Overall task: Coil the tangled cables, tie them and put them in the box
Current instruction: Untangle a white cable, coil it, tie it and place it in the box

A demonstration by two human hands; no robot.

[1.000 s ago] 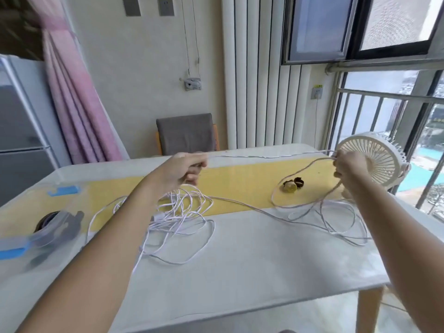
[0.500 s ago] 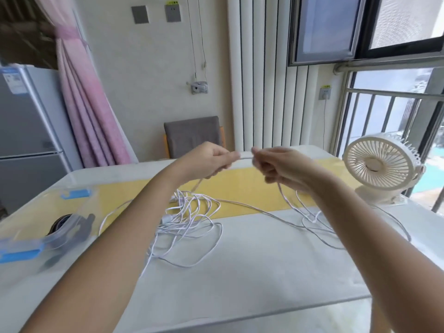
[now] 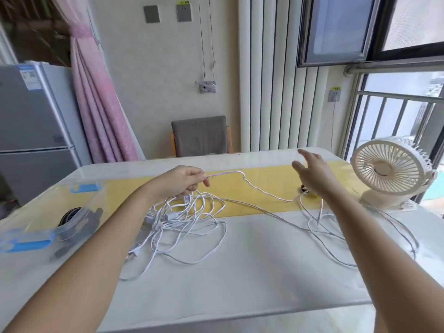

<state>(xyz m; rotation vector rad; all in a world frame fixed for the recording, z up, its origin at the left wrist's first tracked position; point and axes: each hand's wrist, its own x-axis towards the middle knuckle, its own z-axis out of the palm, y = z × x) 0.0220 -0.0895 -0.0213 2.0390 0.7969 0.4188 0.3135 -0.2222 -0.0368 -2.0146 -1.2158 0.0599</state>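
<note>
Over the white table [image 3: 252,272], the left hand [image 3: 185,180] is pinching a strand of the white cable [image 3: 173,216]; the right hand [image 3: 312,174] is hovering, fingers spread. Most of it is lying tangled beside the clear box [image 3: 48,212], not yet coiled or tied.

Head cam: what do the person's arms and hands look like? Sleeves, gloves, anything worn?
Left hand and right hand are bare, with no gloves. Left forearm and right forearm are uncovered to the frame edge, with no sleeve in view. No watch, bracelet or strap at either wrist, no tape or markings. No ring visible on the fingers that show.
</note>
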